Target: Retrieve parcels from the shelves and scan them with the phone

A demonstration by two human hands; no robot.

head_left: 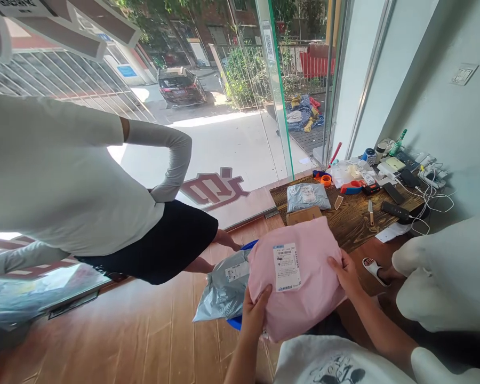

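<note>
A pink plastic mailing bag (312,266) with a white printed label (287,268) is held up in front of me. My left hand (256,312) grips its lower left edge, thumb on top. At its right edge my right hand (346,272) is closed on the bag, thumb also on the upper face. Behind it, a grey mailing bag (224,288) with a small label lies over a blue container (234,322), most of which is hidden. A cardboard box (304,215) shows partly past the pink bag's top edge.
A low wooden table (344,224) carries a grey parcel (308,197), a knife (370,212), a tape dispenser (351,188), phones and tangled cables (434,184). One person in white (64,176) stands at left by the glass door; another (452,266) is at right.
</note>
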